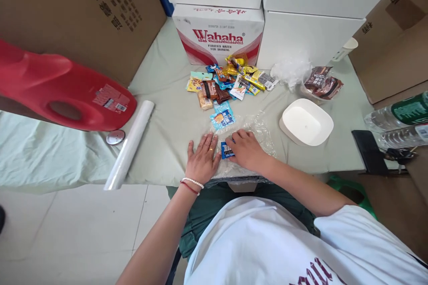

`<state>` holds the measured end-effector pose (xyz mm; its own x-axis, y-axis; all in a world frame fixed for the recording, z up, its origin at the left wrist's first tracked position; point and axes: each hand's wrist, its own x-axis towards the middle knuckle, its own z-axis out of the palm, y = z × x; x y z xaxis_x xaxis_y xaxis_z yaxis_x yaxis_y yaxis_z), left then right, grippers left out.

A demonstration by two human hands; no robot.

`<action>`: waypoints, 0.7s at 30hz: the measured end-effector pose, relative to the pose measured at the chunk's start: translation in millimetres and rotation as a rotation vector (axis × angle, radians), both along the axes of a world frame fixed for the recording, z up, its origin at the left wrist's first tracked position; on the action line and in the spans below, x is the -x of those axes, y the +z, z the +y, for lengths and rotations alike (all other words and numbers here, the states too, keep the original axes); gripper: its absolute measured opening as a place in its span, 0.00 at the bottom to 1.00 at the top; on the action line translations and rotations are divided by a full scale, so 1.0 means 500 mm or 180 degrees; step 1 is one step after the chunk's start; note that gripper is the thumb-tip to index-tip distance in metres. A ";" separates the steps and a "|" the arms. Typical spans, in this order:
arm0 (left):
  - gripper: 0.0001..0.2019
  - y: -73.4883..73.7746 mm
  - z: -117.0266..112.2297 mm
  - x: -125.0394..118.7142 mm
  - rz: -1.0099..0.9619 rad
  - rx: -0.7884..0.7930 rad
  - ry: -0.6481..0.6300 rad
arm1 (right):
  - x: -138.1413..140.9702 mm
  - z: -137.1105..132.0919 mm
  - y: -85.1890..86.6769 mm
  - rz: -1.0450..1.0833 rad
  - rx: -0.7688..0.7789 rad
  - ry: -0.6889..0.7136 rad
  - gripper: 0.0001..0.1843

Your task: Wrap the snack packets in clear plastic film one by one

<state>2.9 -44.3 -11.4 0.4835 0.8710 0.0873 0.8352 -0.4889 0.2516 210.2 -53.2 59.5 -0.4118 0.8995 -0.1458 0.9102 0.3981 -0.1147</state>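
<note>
My left hand (202, 156) lies flat with fingers stretched out on the pale green cloth (160, 111), at the left edge of a clear plastic bag (259, 131). My right hand (246, 149) rests curled on the bag, fingers pressed on a small blue snack packet (226, 150) that seems to sit inside the plastic. Another blue packet (222, 118) lies just beyond my hands. Farther back is a pile of assorted snack packets (227, 81).
A roll of clear film (130, 142) and a red jug (63, 89) lie to the left. A white bowl (306, 122) sits at right, with cocoa packets (321, 81), water bottles (397, 118) and a black phone (368, 151). A Wahaha carton (218, 33) and cardboard boxes stand behind.
</note>
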 end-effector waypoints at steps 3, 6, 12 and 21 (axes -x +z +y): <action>0.30 0.001 -0.001 -0.002 -0.0053 0.0014 0.0028 | -0.005 -0.013 -0.014 -0.0008 -0.0032 -0.0083 0.31; 0.30 0.002 -0.001 -0.003 -0.0088 0.0049 0.0054 | -0.027 -0.014 -0.011 -0.0049 0.0024 -0.0057 0.30; 0.30 0.002 -0.001 -0.004 -0.0078 0.0075 0.0071 | -0.042 0.000 0.003 -0.0015 0.0000 0.0080 0.29; 0.29 0.004 0.010 0.011 -0.0061 0.0294 0.0059 | -0.047 -0.003 -0.016 0.0138 0.0182 0.0176 0.34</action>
<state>-2.6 -39.4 -9.6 0.4663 0.8845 0.0153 0.8385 -0.4475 0.3108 233.5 -54.5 51.5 -0.4677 0.8660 -0.1771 0.8806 0.4393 -0.1775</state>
